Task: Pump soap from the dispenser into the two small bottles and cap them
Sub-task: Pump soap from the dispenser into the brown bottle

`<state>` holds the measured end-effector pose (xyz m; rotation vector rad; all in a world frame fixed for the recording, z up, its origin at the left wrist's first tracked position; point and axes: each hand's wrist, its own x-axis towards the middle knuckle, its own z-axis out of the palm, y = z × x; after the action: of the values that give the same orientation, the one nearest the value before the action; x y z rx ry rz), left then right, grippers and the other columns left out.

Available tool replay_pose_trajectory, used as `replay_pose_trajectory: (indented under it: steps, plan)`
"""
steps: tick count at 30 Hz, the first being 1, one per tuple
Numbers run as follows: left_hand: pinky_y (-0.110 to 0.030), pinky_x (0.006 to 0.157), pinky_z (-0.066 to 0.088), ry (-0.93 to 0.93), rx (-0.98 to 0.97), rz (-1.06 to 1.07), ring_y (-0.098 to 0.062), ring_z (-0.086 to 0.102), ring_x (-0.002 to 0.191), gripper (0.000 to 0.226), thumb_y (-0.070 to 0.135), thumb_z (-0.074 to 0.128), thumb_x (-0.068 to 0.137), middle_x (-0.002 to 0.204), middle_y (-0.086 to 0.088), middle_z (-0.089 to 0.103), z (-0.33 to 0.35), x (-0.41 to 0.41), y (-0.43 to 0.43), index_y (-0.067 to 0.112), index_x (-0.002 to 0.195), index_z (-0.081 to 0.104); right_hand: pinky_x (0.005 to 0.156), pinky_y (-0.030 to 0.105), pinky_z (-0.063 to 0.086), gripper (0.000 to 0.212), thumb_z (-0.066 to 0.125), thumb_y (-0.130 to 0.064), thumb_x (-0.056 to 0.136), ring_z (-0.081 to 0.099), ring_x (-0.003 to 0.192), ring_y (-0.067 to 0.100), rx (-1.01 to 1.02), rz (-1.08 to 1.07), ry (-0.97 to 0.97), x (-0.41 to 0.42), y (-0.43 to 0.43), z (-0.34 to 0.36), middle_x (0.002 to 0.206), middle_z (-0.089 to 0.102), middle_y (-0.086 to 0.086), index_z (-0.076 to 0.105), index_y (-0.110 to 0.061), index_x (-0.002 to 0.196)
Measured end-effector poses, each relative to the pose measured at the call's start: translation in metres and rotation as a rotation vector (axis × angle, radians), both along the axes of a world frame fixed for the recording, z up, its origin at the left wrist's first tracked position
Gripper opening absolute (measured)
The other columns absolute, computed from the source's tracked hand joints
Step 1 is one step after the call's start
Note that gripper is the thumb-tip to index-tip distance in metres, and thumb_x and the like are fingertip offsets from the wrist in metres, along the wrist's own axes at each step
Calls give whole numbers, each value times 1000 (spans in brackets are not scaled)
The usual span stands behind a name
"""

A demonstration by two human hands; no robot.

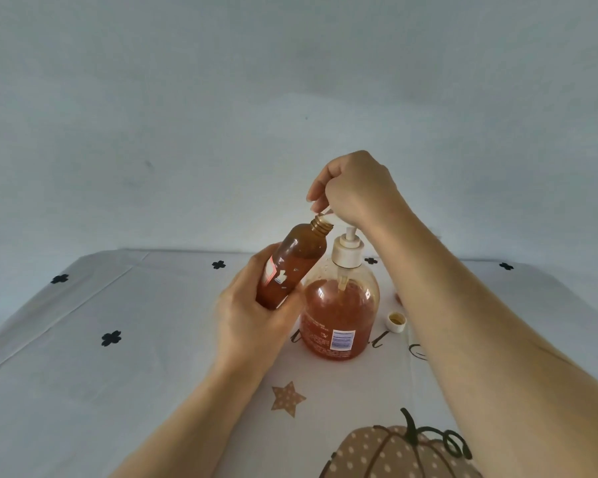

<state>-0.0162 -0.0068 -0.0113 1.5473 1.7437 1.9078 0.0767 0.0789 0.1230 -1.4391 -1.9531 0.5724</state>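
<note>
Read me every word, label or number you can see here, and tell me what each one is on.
Nothing reads in full.
On the dispenser, a white and blue sticker: print too small to read.
On the small bottle, a torn red and white label: no legible letters.
On the tablecloth, dark cursive script, mostly hidden by the dispenser and the right arm: only "l" shows clearly.

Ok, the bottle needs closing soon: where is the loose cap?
In the head view the cap lies open side up on the tablecloth, just right of the dispenser and left of the right forearm.
</note>
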Motion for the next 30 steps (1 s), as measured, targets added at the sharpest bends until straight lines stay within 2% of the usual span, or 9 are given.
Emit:
replay_pose_trajectory:
  steps: [3, 11, 15, 18, 21, 25, 30]
  plan:
    - [-6, 67, 42, 1, 6, 6, 3, 60, 78, 46, 12, 75, 73, 81, 23, 65, 0, 0, -2, 37, 109, 62, 90, 44, 56, 41, 43, 3, 86, 70, 92, 25, -4, 16, -49, -1, 1, 0, 92, 75, 5, 69, -25, 69]
    - [-6, 66, 42, -3, 27, 11, 0, 60, 79, 42, 23, 69, 68, 82, 19, 64, -2, 0, 0, 38, 107, 62, 89, 44, 57, 37, 46, 2, 83, 71, 90, 27, -26, 30, -90, -2, 8, -1, 91, 74, 7, 71, -24, 72]
    - [-9, 65, 43, 2, 21, 20, -4, 60, 77, 39, 26, 69, 68, 79, 17, 64, -4, -1, 2, 33, 106, 64, 91, 43, 55, 37, 46, 3, 81, 70, 92, 26, -59, 48, -155, -4, 8, 0, 92, 74, 6, 75, -21, 81]
    - [-7, 64, 42, -10, 15, 16, -2, 59, 75, 37, 27, 70, 67, 79, 20, 63, -3, 0, 1, 35, 102, 63, 91, 44, 55, 34, 48, 1, 80, 70, 92, 26, -77, 60, -198, -8, 10, 0, 92, 75, 7, 75, -18, 87]
    - [-11, 61, 45, -20, -14, 27, -5, 60, 73, 35, 25, 68, 66, 78, 18, 64, -4, -2, 1, 39, 97, 63, 91, 44, 55, 32, 51, -1, 78, 68, 94, 27, -85, 58, -218, -10, 13, -4, 96, 73, 8, 74, -14, 95]
    - [-14, 54, 43, -37, -55, 13, -7, 56, 62, 37, 13, 67, 62, 67, 14, 61, -8, -5, 3, 42, 86, 63, 92, 44, 55, 31, 53, -1, 77, 67, 99, 28, -131, 60, -220, -9, 14, -13, 101, 72, 9, 73, -12, 97]
    - [-12, 52, 41, -46, -69, 13, -5, 54, 58, 33, 17, 66, 61, 64, 15, 60, -7, -4, 1, 40, 84, 63, 91, 43, 56, 33, 49, -1, 77, 66, 96, 28, -119, 31, -188, -9, 12, -15, 98, 72, 8, 73, -13, 96]
